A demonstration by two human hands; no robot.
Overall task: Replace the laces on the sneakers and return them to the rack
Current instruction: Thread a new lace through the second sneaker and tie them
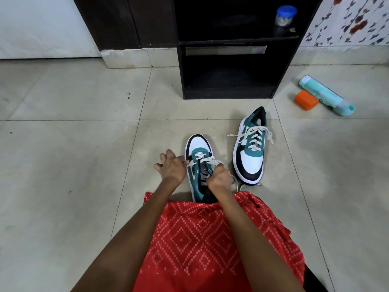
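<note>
Two teal, white and black sneakers lie on the tiled floor. The near sneaker [199,150] points its toe away from me, its heel hidden under my red garment. Its white lace [205,158] crosses only the lower eyelets. My left hand [171,166] pinches one lace end at the shoe's left side, its other fingers spread. My right hand [219,179] is closed on the other lace end over the tongue. The second sneaker [250,148] lies to the right, toe toward me, fully laced with loose ends. The dark shoe rack [229,89] stands beyond.
A blue-lidded jar [284,16] sits on the rack's upper shelf. An orange container [306,100] and a pale green bottle [324,94] lie on the floor right of the rack. A dark cabinet [117,22] stands at back left.
</note>
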